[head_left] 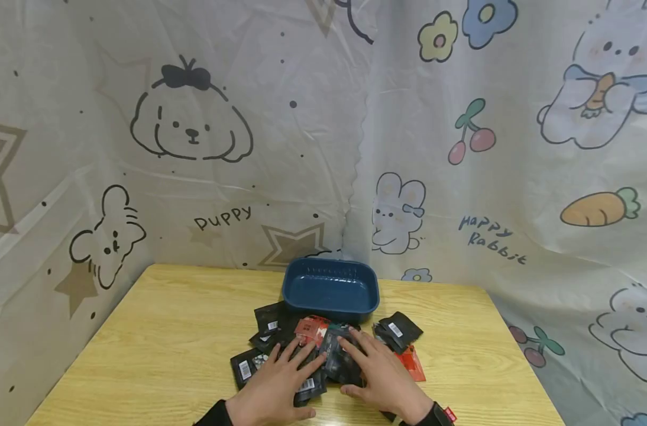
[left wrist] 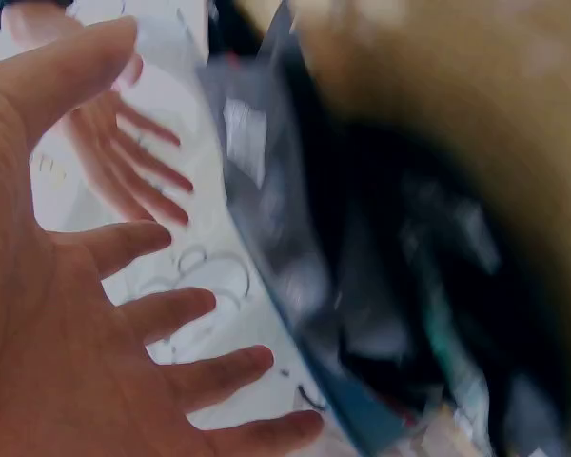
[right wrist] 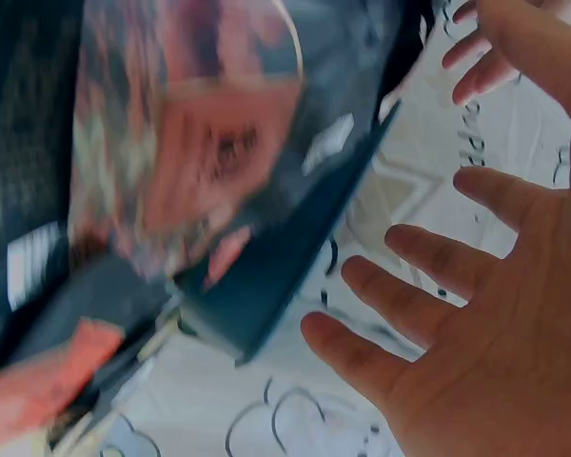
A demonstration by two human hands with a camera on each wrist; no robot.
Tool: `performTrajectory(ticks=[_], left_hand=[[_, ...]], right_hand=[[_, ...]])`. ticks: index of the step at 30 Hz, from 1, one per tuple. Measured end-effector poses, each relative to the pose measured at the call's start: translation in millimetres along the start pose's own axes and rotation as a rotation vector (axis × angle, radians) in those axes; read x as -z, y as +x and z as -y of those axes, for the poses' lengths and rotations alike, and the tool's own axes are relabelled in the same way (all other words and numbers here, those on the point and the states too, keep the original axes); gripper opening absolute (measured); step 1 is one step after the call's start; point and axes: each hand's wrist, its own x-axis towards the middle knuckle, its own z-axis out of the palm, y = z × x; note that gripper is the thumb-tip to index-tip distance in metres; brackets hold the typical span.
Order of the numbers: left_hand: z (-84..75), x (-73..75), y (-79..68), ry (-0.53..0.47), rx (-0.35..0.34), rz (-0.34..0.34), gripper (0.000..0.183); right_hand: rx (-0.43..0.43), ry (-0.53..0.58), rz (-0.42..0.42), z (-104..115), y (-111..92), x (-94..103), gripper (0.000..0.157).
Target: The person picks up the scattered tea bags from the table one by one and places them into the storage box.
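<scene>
Wood-grain table (head_left: 158, 349) carries dk-blue rect. tub (head_left: 331, 290), w/ blk & red packets (head_left: 338, 360) strewn L-to-R along tub's near side.

On the table (head_left: 462, 349), a tray (head_left: 331, 290) stands at the far edge, with a pile of packets (head_left: 336, 361) on its near side, reaching out to the left. To the pile's right lies a small stack (head_left: 403, 328), with one packet (head_left: 416, 364) nearer. Cloth (head_left: 313, 148) hangs behind the table.

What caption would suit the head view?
Left hand and right hand, spread over packets in front of a blue tray.
</scene>
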Motion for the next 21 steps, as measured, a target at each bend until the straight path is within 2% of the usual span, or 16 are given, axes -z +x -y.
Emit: performTrajectory(ticks=[3,7,11,15,19,21], left_hand=[[-1.0,-7.4,-4.2,-0.017,0.007,0.020,0.082],[2.6,-13.8,-5.9,0.038,-0.026,0.001,0.069],[6.7,-14.2,-4.5,0.101,-0.041,0.001,0.060],[9.1,-11.1,-3.1,0.107,-0.034,-0.004,0.059],[8.8,-6.1,-3.6,0.108,-0.005,-0.048,0.055],[8.9,-3.3,-4.2,0.126,0.008,-0.081,0.052]], right_hand=[[0.012,-0.022,0.047,4,2,-10.0,0.083],[0.001,-0.033,0.085,7,5,-18.9,0.076],[-0.016,-0.051,0.055,7,7,-21.4,0.067],[-0.019,-0.072,0.031,8,9,-21.4,0.059],[-0.014,-0.074,0.031,8,9,-20.2,0.053],[-0.001,-0.069,0.005,8,9,-18.9,0.050]])
